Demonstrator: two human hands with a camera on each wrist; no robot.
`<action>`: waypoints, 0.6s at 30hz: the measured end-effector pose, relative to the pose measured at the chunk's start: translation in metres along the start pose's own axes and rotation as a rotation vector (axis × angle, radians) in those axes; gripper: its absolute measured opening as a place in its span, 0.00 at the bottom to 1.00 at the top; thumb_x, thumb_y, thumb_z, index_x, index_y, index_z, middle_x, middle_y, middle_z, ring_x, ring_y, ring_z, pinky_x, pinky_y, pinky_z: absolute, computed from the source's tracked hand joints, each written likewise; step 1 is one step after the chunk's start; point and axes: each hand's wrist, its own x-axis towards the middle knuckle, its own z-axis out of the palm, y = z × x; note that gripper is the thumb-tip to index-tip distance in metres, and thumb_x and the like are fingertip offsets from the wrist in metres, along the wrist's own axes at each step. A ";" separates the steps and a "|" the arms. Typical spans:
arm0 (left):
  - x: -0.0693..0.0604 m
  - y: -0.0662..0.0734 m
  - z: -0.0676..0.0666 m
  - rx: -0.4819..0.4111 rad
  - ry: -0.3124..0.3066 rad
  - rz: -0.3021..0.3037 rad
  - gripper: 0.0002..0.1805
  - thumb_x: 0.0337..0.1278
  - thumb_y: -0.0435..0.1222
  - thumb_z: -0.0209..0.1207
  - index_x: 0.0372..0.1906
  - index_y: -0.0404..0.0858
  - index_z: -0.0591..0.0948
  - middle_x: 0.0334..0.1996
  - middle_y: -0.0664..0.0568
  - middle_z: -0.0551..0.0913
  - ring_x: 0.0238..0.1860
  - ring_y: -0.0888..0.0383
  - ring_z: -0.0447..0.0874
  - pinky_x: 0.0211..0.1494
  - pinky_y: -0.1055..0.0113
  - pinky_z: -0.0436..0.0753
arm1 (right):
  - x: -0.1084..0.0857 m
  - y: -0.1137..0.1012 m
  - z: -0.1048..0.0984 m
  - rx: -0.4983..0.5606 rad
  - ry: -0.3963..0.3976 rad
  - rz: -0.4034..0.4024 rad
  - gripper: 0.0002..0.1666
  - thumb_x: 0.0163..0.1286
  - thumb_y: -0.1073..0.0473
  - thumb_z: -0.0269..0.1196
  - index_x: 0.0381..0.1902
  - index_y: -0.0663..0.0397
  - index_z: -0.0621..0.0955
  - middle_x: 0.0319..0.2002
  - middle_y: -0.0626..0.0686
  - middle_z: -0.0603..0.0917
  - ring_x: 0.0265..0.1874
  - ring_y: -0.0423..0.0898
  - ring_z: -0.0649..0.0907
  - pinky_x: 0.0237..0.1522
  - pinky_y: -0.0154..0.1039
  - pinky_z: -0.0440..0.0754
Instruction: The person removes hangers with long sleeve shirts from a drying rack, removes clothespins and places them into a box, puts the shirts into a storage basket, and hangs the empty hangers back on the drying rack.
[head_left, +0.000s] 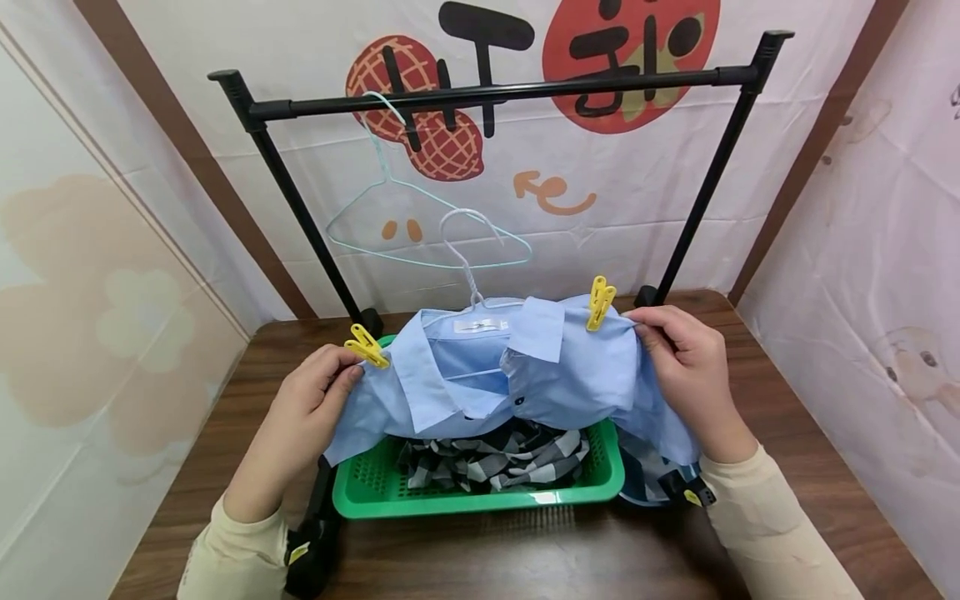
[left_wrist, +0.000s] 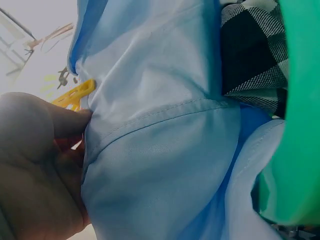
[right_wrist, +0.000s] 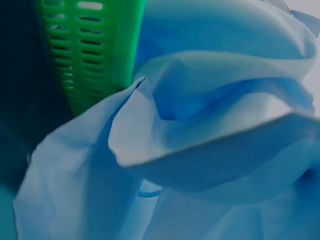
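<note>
A light blue shirt (head_left: 573, 371) hangs on a white hanger (head_left: 471, 267) above a green basket (head_left: 480, 505). Yellow clothespins clip both shoulders: the left clothespin (head_left: 367, 346) and the right clothespin (head_left: 600, 303). My left hand (head_left: 303, 417) pinches the shirt at the left shoulder, beside its clothespin; the left wrist view shows thumb and finger at the shoulder seam. With my right hand (head_left: 693, 375) I pinch the cloth at the opposite shoulder, just outside the other clothespin. The right wrist view shows only shirt folds and basket, not the hand.
Black-and-white checked cloth (head_left: 495, 458) lies in the basket. Behind stands a black rack (head_left: 495, 95) with a light green hanger (head_left: 431, 262) on its bar. A blue-rimmed container (head_left: 645, 492) is partly hidden at the basket's right. All stands on a wooden table (head_left: 465, 558).
</note>
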 end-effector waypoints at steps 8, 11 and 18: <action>0.000 -0.001 0.003 0.078 -0.011 -0.030 0.05 0.76 0.31 0.53 0.46 0.37 0.79 0.40 0.52 0.82 0.36 0.60 0.74 0.37 0.71 0.73 | 0.003 0.011 -0.009 -0.098 -0.247 0.030 0.14 0.68 0.73 0.66 0.47 0.54 0.88 0.45 0.52 0.89 0.40 0.35 0.83 0.43 0.21 0.78; 0.000 -0.002 0.005 0.128 -0.009 -0.052 0.05 0.77 0.32 0.53 0.48 0.37 0.79 0.39 0.50 0.84 0.34 0.58 0.76 0.35 0.67 0.75 | 0.005 0.016 -0.019 -0.142 -0.419 0.091 0.14 0.72 0.67 0.66 0.52 0.49 0.87 0.48 0.50 0.89 0.40 0.38 0.82 0.42 0.25 0.78; 0.001 -0.003 0.006 0.162 0.022 -0.068 0.05 0.76 0.31 0.54 0.47 0.35 0.79 0.38 0.46 0.85 0.33 0.55 0.77 0.35 0.61 0.76 | 0.011 0.010 -0.050 -0.114 -0.525 0.250 0.14 0.76 0.57 0.64 0.57 0.42 0.85 0.51 0.46 0.88 0.45 0.37 0.83 0.47 0.24 0.80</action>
